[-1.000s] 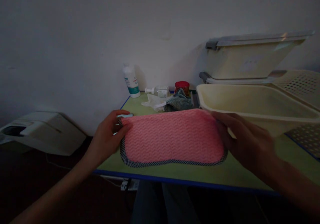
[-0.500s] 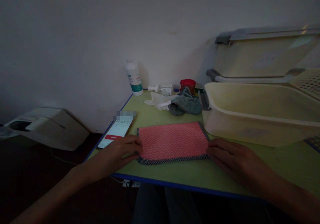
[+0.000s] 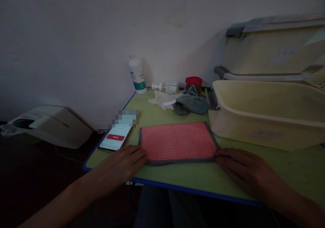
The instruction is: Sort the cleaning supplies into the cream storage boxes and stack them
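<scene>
A pink woven cloth [image 3: 177, 141] with a dark checked border lies flat on the green table [image 3: 162, 179], near its front edge. My left hand [image 3: 119, 165] rests palm down at the cloth's near left corner, fingers stretched out and touching the border. At the near right corner my right hand [image 3: 243, 170] lies flat too, fingertips on the edge. Neither hand holds anything.
A phone [image 3: 116, 137] with a lit screen lies left of the cloth. Behind it are a white bottle [image 3: 137, 75], a small pump bottle [image 3: 166, 87], a red-lidded jar [image 3: 193, 82], a grey-green rag [image 3: 191, 103] and a white glove [image 3: 158, 100]. A cream plastic tub [image 3: 266, 114] stands right, more bins behind.
The cloth was held up by both hands a second ago; it now lies folded smaller and flat on the table, with both hands pressed at its near corners. The phone is uncovered.
</scene>
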### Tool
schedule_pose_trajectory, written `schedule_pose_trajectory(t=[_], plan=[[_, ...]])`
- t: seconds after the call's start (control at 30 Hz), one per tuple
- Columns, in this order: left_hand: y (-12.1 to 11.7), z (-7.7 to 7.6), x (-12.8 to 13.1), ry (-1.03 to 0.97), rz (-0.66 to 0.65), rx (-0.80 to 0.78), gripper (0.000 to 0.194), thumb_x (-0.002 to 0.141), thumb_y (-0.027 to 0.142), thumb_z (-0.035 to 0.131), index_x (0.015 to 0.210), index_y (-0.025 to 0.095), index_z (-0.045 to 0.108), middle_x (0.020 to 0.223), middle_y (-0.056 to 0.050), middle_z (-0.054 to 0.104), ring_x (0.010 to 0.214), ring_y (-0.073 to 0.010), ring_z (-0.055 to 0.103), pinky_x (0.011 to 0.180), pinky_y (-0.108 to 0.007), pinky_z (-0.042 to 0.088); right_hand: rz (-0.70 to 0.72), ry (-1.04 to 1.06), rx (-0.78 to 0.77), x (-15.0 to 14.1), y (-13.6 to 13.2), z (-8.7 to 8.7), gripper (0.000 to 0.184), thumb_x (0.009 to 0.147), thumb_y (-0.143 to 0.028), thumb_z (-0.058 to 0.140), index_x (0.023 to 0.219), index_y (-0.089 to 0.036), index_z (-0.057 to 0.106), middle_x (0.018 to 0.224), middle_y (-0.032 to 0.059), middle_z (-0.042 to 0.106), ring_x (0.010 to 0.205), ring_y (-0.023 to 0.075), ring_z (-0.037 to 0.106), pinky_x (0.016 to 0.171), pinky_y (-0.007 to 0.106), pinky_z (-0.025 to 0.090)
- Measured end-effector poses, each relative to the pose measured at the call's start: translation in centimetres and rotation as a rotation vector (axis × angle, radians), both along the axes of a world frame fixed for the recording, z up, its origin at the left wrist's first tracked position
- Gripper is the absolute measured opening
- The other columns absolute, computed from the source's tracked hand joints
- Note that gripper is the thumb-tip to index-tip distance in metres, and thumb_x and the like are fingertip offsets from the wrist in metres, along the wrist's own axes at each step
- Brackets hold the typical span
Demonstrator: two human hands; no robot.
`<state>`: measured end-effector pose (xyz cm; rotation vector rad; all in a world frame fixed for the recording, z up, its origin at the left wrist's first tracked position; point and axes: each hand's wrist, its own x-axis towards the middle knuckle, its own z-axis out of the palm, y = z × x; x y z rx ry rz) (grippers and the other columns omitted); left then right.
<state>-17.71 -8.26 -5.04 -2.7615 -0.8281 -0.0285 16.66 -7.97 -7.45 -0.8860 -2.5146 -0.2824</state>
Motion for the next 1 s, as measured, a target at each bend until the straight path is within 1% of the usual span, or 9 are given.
schedule_pose_trajectory(t=[0.17,0.23,0.33,0.47,0.6,0.73,0.87,1.0], plan=[[-0.2,-1.1,-1.2,-0.068,0.027,0.022,0.045,0.08,-0.004,0.028,0.111,0.015,0.054,0.107,-0.009,0.065,0.097,-0.0156,0.061,0.083,-0.028,0.049,0.001,-0.002,0.028,0.0,-0.1,0.0,0.035,0.088,-0.008,0.031,0.084,-0.016,0.064,0.081,0.0069,0.067,0.066,0.0158,0.064,0.059,0.028,0.055],[-0.2,-1.3,-1.5,-0.069,0.021,0.054,0.043,0.081,-0.003,0.028,0.111,0.014,0.054,0.107,-0.01,0.065,0.097,-0.0165,0.061,0.082,-0.029,0.05,-0.001,-0.017,0.041,0.0,-0.1,-0.1,0.036,0.089,-0.008,0.029,0.083,-0.016,0.064,0.08,0.0065,0.067,0.064,0.0151,0.063,0.058,0.027,0.055],[-0.1,-1.4,-1.5,-0.066,-0.01,0.084,0.038,0.085,0.001,0.028,0.106,0.013,0.057,0.103,-0.01,0.066,0.092,-0.0173,0.063,0.08,-0.03,0.052,-0.002,-0.032,0.078,0.0,-0.1,-0.3,0.037,0.09,-0.009,0.028,0.084,-0.015,0.063,0.08,0.0071,0.067,0.064,0.0152,0.063,0.058,0.028,0.055],[-0.1,-1.7,-1.8,-0.083,-0.031,0.104,0.038,0.087,0.004,0.028,0.107,0.018,0.057,0.103,-0.007,0.067,0.094,-0.017,0.061,0.085,-0.033,0.049,-0.004,-0.038,0.098,0.0,-0.3,-0.3,0.033,0.09,-0.009,0.031,0.084,-0.014,0.063,0.081,0.0073,0.067,0.066,0.0158,0.063,0.06,0.028,0.055],[-0.3,-2.1,-2.1,-0.114,-0.047,0.116,0.04,0.087,0.003,0.028,0.111,0.02,0.055,0.104,-0.007,0.066,0.099,-0.0172,0.059,0.089,-0.035,0.045,-0.001,-0.043,0.1,0.1,-0.3,-0.3,0.036,0.088,-0.005,0.029,0.084,-0.014,0.063,0.08,0.0074,0.067,0.066,0.0147,0.062,0.06,0.027,0.055],[-0.4,-1.5,-1.6,-0.091,-0.087,0.151,0.036,0.088,0.004,0.028,0.101,0.019,0.058,0.095,-0.006,0.067,0.088,-0.0171,0.06,0.081,-0.033,0.047,-0.014,-0.061,0.121,0.1,-0.3,-0.4,0.036,0.088,-0.006,0.029,0.086,-0.015,0.064,0.081,0.0072,0.067,0.066,0.015,0.062,0.06,0.027,0.055],[-0.3,-0.9,-1.0,-0.086,-0.118,0.129,0.032,0.09,0.006,0.028,0.09,0.016,0.059,0.087,-0.006,0.067,0.077,-0.0162,0.06,0.071,-0.03,0.048,-0.004,-0.061,0.135,-0.1,-0.4,-0.2,0.035,0.089,-0.006,0.029,0.085,-0.013,0.063,0.08,0.0082,0.068,0.065,0.0163,0.063,0.058,0.028,0.055],[-0.2,-0.9,-1.1,-0.101,-0.107,0.098,0.03,0.092,0.008,0.028,0.095,0.015,0.057,0.09,-0.006,0.067,0.08,-0.0151,0.06,0.075,-0.029,0.048,-0.009,-0.053,0.143,-0.1,-0.5,-0.2,0.035,0.088,-0.005,0.03,0.084,-0.013,0.063,0.08,0.0083,0.067,0.063,0.0166,0.063,0.058,0.028,0.055]])
